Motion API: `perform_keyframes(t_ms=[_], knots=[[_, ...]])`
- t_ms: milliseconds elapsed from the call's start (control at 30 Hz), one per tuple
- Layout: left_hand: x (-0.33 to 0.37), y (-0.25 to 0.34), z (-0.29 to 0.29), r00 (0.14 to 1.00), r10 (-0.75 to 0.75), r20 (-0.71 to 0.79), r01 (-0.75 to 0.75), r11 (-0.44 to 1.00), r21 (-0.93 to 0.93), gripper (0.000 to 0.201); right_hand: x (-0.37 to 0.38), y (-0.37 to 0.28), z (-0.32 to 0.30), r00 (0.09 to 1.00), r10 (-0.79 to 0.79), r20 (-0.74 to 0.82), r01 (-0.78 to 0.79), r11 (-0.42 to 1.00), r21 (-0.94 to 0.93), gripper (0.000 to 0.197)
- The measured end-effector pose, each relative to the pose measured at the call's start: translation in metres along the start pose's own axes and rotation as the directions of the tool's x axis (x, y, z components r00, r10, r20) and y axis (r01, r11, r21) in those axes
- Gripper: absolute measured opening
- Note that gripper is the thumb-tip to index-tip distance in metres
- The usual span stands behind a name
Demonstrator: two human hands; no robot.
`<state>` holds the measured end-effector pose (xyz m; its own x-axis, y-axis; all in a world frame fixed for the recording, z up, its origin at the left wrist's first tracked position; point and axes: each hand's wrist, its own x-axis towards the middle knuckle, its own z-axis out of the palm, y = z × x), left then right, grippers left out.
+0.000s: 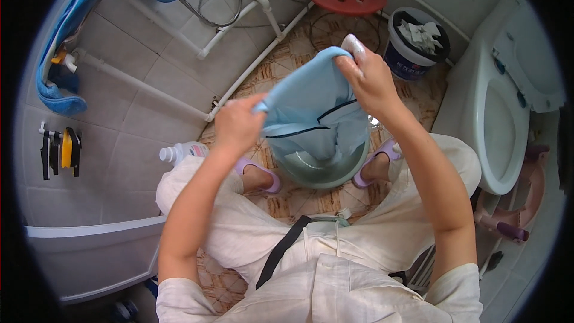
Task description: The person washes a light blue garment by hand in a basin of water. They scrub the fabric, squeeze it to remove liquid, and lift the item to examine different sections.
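Above the basin, both raised hands, left hand and right hand, fingers clamped on the blue garment.

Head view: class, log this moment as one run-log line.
left hand: grips light blue garment | right hand: grips garment, holds white soap bar | garment: hangs over green basin | floor: white bottle

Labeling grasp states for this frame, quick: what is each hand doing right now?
Left hand: closed, gripping the light blue garment over the basin.
Right hand: closed on the same garment's top edge.
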<state>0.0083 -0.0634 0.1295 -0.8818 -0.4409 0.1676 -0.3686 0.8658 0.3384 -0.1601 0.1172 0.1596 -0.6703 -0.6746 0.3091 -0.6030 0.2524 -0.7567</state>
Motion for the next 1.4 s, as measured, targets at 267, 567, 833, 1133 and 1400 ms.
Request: perform_keyframes(t_ms=[267, 567, 833, 1133, 1400], knots=[[0.009, 0.050, -0.075, 0.976, -0.146, -0.160, -0.025, 0.656, -0.755, 0.030, -0.017, 0.017, 0.014, 0.894, -0.134, 0.428, -0.018, 0.943, 0.333, 0.046], [0.010, 0.065, -0.131, 0.983, -0.096, -0.159, -0.094, 0.485, -0.870, 0.045, -0.024, 0.010, 0.044, 0.855, 0.011, 0.518, 0.120, 0.968, -0.219, 0.026], [0.005, 0.028, -0.148, 0.944, -0.282, -0.173, -0.049, 0.399, -0.916, 0.038, -0.004, 0.006, 0.017, 0.814, 0.127, 0.566, -0.060, 0.989, -0.136, 0.026], [0.000, 0.011, -0.122, 0.884, -0.416, -0.212, -0.066, 0.339, -0.938, 0.031, -0.024, 0.031, 0.017, 0.778, 0.242, 0.580, -0.626, 0.377, 0.683, 0.046], [0.002, -0.006, -0.108, 0.876, -0.449, -0.179, 0.003, 0.374, -0.927, 0.030, -0.039, 0.037, 0.027, 0.816, 0.411, 0.407, -0.426, -0.049, 0.903, 0.030]])
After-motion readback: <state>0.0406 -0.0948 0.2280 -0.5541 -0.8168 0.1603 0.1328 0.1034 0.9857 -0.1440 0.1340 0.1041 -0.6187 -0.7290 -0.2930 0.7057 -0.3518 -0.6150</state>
